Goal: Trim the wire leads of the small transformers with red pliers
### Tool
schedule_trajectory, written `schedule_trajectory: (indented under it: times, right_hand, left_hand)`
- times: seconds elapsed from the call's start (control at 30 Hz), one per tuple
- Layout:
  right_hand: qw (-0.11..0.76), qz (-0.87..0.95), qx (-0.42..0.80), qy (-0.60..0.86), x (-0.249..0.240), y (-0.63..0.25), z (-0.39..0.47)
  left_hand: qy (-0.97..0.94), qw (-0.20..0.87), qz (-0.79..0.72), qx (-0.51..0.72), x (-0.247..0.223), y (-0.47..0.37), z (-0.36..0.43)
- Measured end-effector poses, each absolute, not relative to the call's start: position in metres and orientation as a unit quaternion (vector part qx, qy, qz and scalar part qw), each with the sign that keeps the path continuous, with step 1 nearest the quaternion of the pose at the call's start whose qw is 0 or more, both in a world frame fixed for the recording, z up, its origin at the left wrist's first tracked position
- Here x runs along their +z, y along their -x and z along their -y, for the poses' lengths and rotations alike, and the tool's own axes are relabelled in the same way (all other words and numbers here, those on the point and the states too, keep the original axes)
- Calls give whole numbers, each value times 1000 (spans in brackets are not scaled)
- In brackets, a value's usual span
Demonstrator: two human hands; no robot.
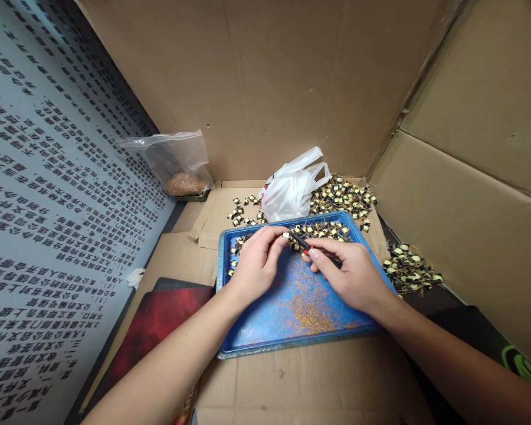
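My left hand (257,262) is over the blue tray (232,307), thumb and forefinger pinching a small yellow-and-black coil component (285,235). Wrapped in the fingers of my right hand (354,271) is a slim black hand tool with red parts (300,240); its exact kind is unclear. The tool's tip points left and meets or nearly meets the component. More of these components (325,229) lie along the tray's far side, partly hidden by my hands. Thin copper-coloured wire clippings (312,313) are scattered on the tray floor below.
Behind the tray stand a white plastic bag (287,192) and a heap of components (347,198); another pile (409,268) lies at right. A clear zip bag (186,171) sits at back left. Cardboard walls (292,77) enclose the back and right. A red-and-black mat (163,324) lies left.
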State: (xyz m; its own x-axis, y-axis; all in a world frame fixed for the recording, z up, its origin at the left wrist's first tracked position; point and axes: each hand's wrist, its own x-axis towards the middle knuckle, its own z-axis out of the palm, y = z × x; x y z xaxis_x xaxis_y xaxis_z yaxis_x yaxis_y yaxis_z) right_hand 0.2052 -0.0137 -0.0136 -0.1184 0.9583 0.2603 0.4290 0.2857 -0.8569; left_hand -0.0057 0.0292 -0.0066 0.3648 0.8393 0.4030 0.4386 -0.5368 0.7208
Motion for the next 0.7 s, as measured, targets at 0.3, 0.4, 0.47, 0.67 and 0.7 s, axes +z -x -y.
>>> schedule_trajectory:
  times: [0.3,0.4,0.47,0.67,0.7]
  right_hand:
    - [433,665,322,517,-13,-205,14]
    - [433,658,329,521,-12,-205,13]
    - [435,651,344,519,-14,-205,13]
    - [433,639,385,507,-18,-204,14]
    - [431,641,381,507,-18,-204,14]
  left_hand:
    - [-820,138,-384,401,-10,5,-28]
    - [-815,126,-387,413,-9,4,-28]
    - [-816,126,-385,413,-9,4,-28]
    - [-821,136,-374,408,-11,5,-28]
    - [-822,139,-373,407,-12,5,-28]
